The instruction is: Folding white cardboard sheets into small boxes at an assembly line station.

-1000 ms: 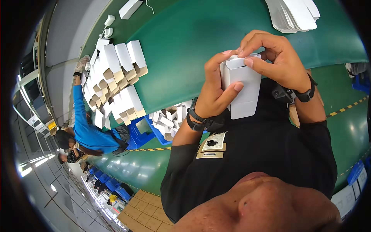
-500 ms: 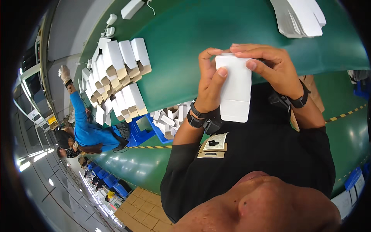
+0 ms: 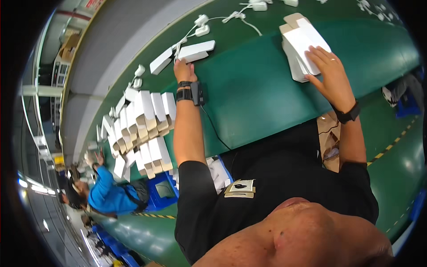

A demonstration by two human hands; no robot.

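My left hand (image 3: pixel 184 71) reaches to the table's far left side, its fingers curled and partly hidden. It is at the near left end of a white box (image 3: pixel 197 50), beside a bundled white cable (image 3: pixel 178 47). What the fingers hold, if anything, cannot be made out. Over a stack of flat white cartons (image 3: pixel 293 60) on the right, my right hand (image 3: pixel 328 73) lies with fingers stretched across the top carton and the thumb near its edge.
Several open-ended white boxes (image 3: pixel 144 104) stand piled on the green table (image 3: pixel 231 98) at left. White chargers (image 3: pixel 202 30) with cables lie along the far side. A person in blue (image 3: pixel 109 191) works beyond the pile. Blue bins (image 3: pixel 162 189) are below the table edge.
Both hands have left the white box held before my chest and moved apart. A second white box now lies by my left hand at the far left. My right hand has reached the carton stack.
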